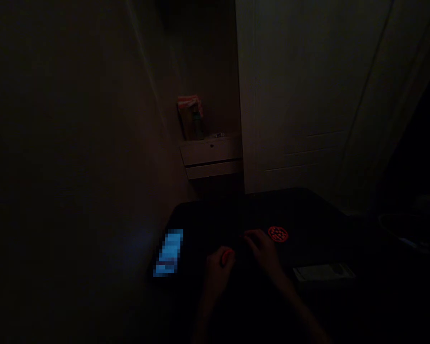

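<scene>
My left hand [218, 265] is closed around a small round red-orange thing [227, 257] whose kind the dark hides. To its right and a little farther away, my right hand [260, 244] has its fingertips brought together in a pinch. A faint reddish speck shows at those fingertips, too dim to name. Both hands are over a dark tabletop [218, 217], apart from each other. Just right of my right hand lies a flat round red piece with a pale-and-dark pattern [278, 234].
A lit, blurred screen [169, 253] lies at the table's left edge. A pale flat box [324, 272] is right of my right forearm. Behind the table, a small drawer unit [213, 153] bears a bottle [198, 126] and a red-and-white packet [188, 101], beside a pale panel [290, 95].
</scene>
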`<state>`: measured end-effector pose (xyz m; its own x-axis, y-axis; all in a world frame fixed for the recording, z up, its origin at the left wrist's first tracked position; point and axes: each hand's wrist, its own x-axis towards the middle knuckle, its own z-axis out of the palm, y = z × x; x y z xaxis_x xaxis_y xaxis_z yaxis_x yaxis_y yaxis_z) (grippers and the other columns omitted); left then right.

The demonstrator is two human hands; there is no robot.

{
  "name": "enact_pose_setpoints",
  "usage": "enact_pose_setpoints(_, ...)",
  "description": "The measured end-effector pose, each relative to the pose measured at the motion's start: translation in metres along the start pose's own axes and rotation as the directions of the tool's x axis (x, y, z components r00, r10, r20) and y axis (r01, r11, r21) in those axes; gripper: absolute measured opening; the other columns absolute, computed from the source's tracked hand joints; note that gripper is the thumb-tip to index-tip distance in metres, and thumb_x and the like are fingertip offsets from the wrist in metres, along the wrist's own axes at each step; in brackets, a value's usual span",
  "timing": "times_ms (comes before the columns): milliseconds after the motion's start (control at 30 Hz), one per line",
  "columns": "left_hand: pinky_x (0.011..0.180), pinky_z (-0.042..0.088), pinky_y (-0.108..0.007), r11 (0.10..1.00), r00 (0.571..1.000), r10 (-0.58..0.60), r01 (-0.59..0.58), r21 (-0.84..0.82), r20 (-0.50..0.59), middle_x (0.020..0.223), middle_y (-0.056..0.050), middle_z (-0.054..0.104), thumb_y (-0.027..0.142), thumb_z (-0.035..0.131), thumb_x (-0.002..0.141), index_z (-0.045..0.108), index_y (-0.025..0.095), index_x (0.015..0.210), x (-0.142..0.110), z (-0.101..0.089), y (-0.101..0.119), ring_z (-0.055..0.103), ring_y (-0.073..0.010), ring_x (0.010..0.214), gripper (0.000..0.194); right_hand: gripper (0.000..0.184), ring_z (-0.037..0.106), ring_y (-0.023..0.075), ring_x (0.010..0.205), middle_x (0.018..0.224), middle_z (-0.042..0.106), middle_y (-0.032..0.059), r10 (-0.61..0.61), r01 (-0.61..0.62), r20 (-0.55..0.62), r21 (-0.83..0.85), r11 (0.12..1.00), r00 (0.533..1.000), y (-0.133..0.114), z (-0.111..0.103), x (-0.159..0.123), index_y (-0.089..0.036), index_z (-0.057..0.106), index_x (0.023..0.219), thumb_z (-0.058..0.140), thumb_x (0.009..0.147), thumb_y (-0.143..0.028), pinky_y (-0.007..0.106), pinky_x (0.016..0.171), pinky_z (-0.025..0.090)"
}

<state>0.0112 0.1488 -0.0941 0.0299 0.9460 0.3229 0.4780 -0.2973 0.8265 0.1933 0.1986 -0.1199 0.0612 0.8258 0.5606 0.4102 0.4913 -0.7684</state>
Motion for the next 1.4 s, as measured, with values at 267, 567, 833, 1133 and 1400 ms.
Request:
enact_pose_setpoints(267,0.069,0.046,-0.027,1.000,1.000,-0.005,0.006,0.017,-0.009,0.078,-0.002,0.073,0.035,0.056,0.090,0.073,0.019,0.087,-0.0004,0.0001,0.0003,0.065,-0.0188,0.074,0.024,0.010,0.063,0.0282,0.103,0.106,0.068,0.0102,-0.006,0.020,0.049,-0.286,0.958,0.999,-0.0012,0.0015,0.0019,-0.023,0.077,0.094,0.068,0.092,-0.023,0.043,0.094,0.050)
enact_pose_setpoints(567,0.068,0.046,-0.026,1.000,1.000,0.000,0.000,0.014,0.003,0.077,-0.002,0.072,0.035,0.055,0.091,0.073,0.019,0.087,0.0005,0.0008,-0.0020,0.064,-0.0180,0.072,0.025,0.011,0.063,0.0292,0.104,0.108,0.068,0.0099,0.023,0.009,0.077,-0.394,0.919,0.997,-0.0069,0.0047,0.0025,-0.025,0.079,0.093,0.070,0.090,-0.021,0.044,0.092,0.049)
enact_pose_setpoints(833,0.068,0.046,-0.027,1.000,1.000,0.000,0.000,0.004,0.005,0.077,-0.002,0.072,0.037,0.055,0.091,0.073,0.019,0.087,-0.0001,0.0005,-0.0021,0.065,-0.0190,0.073,0.025,0.015,0.062,0.0286,0.105,0.109,0.068,0.0091,0.018,0.014,0.085,-0.362,0.932,0.996,-0.0036,0.0047,0.0022,-0.025,0.078,0.097,0.067,0.089,-0.018,0.044,0.094,0.049)
enact_pose_setpoints(1133,0.070,0.047,-0.028,1.000,1.000,-0.006,0.006,0.000,0.001,0.078,-0.003,0.073,0.038,0.055,0.090,0.073,0.018,0.087,-0.0002,0.0004,-0.0016,0.066,-0.0195,0.074,0.027,0.022,0.062,0.0268,0.102,0.102,0.068,0.0096,0.009,-0.019,-0.046,-0.229,0.973,0.999,-0.0009,0.0020,0.0012,-0.021,0.077,0.091,0.056,0.089,-0.016,0.041,0.094,0.049)
enact_pose_setpoints(1400,0.067,0.047,-0.027,1.000,1.000,0.010,-0.010,0.010,-0.005,0.075,-0.002,0.073,0.035,0.056,0.091,0.074,0.019,0.086,-0.0001,-0.0005,0.0006,0.066,-0.0187,0.071,0.025,0.021,0.063,0.0278,0.103,0.103,0.068,0.0101,0.021,-0.035,-0.059,-0.242,0.970,0.998,-0.0033,-0.0014,0.0002,-0.021,0.077,0.084,0.058,0.085,-0.014,0.043,0.094,0.050)
